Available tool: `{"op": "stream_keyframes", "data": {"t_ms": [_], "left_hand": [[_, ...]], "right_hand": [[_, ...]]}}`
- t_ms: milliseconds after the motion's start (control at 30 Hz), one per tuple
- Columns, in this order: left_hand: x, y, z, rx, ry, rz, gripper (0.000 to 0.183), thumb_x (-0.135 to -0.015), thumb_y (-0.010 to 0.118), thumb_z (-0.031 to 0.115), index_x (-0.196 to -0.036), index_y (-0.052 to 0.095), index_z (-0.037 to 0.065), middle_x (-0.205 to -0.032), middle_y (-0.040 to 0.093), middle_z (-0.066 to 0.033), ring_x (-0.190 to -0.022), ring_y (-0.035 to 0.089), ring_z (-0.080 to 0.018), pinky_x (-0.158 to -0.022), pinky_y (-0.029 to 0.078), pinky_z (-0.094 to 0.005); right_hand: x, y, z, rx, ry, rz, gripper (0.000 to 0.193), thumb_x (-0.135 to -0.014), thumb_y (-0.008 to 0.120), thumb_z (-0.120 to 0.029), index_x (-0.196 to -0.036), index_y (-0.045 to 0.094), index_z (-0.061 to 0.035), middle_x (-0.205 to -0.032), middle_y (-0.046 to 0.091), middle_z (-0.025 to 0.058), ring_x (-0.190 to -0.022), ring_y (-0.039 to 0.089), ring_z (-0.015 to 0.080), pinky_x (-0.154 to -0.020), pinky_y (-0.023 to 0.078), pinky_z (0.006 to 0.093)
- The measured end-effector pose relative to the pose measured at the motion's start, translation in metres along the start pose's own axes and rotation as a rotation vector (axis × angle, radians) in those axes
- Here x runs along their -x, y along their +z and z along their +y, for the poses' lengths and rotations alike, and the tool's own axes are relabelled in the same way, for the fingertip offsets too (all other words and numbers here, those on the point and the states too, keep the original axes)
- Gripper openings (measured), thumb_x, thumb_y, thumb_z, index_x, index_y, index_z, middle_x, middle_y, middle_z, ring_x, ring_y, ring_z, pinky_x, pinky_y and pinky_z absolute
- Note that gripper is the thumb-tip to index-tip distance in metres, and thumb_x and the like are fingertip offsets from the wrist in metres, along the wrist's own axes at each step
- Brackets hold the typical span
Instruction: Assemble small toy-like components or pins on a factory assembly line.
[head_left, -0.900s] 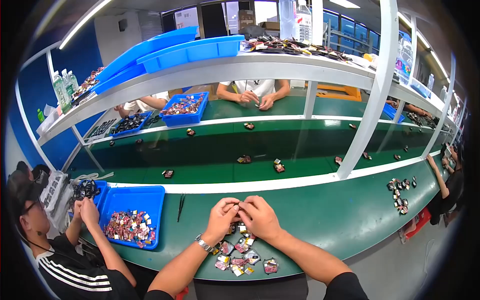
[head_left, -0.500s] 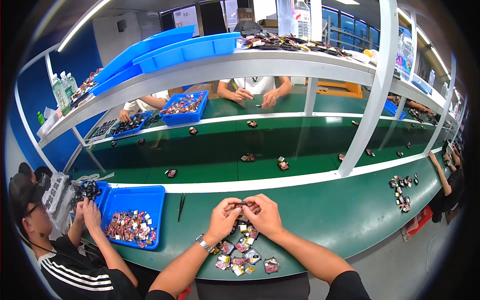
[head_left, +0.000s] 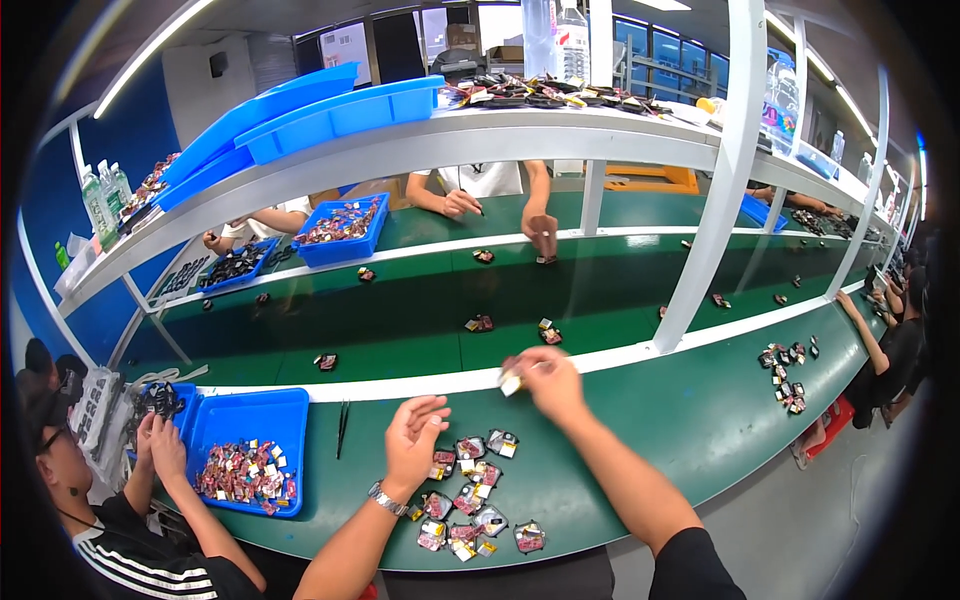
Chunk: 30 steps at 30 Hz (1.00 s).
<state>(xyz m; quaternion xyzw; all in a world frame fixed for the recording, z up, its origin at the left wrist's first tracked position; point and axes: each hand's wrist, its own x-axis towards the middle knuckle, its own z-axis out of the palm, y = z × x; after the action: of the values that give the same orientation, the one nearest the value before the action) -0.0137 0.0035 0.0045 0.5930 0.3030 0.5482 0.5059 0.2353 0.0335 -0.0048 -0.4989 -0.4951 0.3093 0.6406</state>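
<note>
Assembly cluster [head_left: 470, 496] is lying on near bench [head_left: 690, 430]; tweezers [head_left: 343, 430] are lying to its left, parts tray [head_left: 250, 415] is sitting farther left. Conveyor belt [head_left: 400, 325] is stretching behind bench; shelf [head_left: 560, 142] above belt is bearing stacked trays [head_left: 340, 118].

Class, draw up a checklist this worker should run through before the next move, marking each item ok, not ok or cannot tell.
1. Right hand has a part between its fingers: ok.
2. Fine details of that part can be inspected: cannot tell, it is blurred.
3. Left hand is free: ok, it looks open, with nothing visible in its grasp.
4. Pile of parts is neatly lined up: not ok, pieces lie at uneven angles.
5. Tweezers lie on the bench: ok.
6. Blue tray has pieces in it: ok.
</note>
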Motion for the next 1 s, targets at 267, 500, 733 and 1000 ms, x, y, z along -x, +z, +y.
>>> {"op": "stream_keyframes", "data": {"t_ms": [267,500,733,1000], "left_hand": [[-0.005,-0.001,-0.006,-0.146,-0.055,-0.027,0.017,-0.093,0.054,0.001,-0.109,0.057,-0.003,-0.107,0.066,-0.0132,-0.095,0.067,-0.0185,-0.077,0.055,-0.0285],[0.001,-0.007,0.002,-0.23,-0.052,-0.042,0.015,-0.093,0.054,0.001,-0.105,0.06,-0.004,-0.105,0.068,-0.0116,-0.093,0.067,-0.0172,-0.076,0.055,-0.0279],[-0.001,-0.006,0.003,-0.272,-0.013,0.003,0.015,-0.091,0.054,0.003,-0.101,0.066,-0.001,-0.093,0.07,-0.0091,-0.085,0.069,-0.0153,-0.071,0.056,-0.0278],[-0.01,-0.017,0.005,0.173,-0.338,-0.238,0.036,-0.103,0.043,0.025,-0.122,0.056,-0.003,-0.103,0.066,-0.0115,-0.081,0.061,-0.0116,-0.071,0.052,-0.0239]], "right_hand": [[-0.079,-0.125,0.035,0.65,0.171,0.471,0.028,-0.078,0.076,-0.016,-0.097,0.069,0.0026,-0.089,0.071,0.0149,-0.079,0.068,0.0244,-0.076,0.053,0.0345],[-0.057,-0.061,0.024,1.051,-0.163,0.271,0.042,-0.077,0.076,-0.023,-0.106,0.06,0.0013,-0.1,0.06,0.0186,-0.099,0.057,0.0364,-0.088,0.045,0.0436],[-0.043,-0.052,0.024,1.017,-0.201,0.199,0.053,-0.073,0.079,-0.017,-0.117,0.056,0.0016,-0.103,0.062,0.0173,-0.099,0.057,0.0339,-0.089,0.046,0.0429],[0.052,0.012,-0.078,0.511,-0.42,-0.594,0.054,-0.074,0.078,-0.014,-0.124,0.057,-0.0083,-0.113,0.063,0.0085,-0.104,0.056,0.0261,-0.087,0.05,0.0364]]}}
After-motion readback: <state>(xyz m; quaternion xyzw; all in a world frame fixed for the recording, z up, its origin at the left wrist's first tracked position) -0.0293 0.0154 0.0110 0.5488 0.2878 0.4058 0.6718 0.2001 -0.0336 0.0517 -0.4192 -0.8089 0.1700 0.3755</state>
